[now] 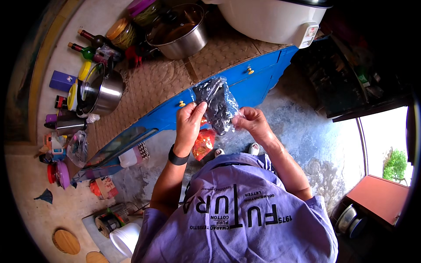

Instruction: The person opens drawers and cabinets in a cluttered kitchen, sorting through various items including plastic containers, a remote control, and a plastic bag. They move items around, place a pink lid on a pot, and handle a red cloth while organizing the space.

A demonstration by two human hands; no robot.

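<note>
A clear plastic bag (218, 98) with something dark inside is held up between my two hands, in front of the blue cabinet. My left hand (190, 120) pinches its left side, thumb on top. At the bag's lower right edge, my right hand (250, 121) grips the crinkled plastic between thumb and fingers. A shiny red and orange packet (203, 144) hangs just below my left hand; what holds it is hidden. The dark contents cannot be made out.
The blue cabinet's brown patterned top (158, 82) bears a steel pot (184, 42), a second lidded pot (110, 93), a large white cooker (269, 19), bottles and jars. A white bucket (126, 238) stands lower left. Metal basins (347, 218) sit at the right.
</note>
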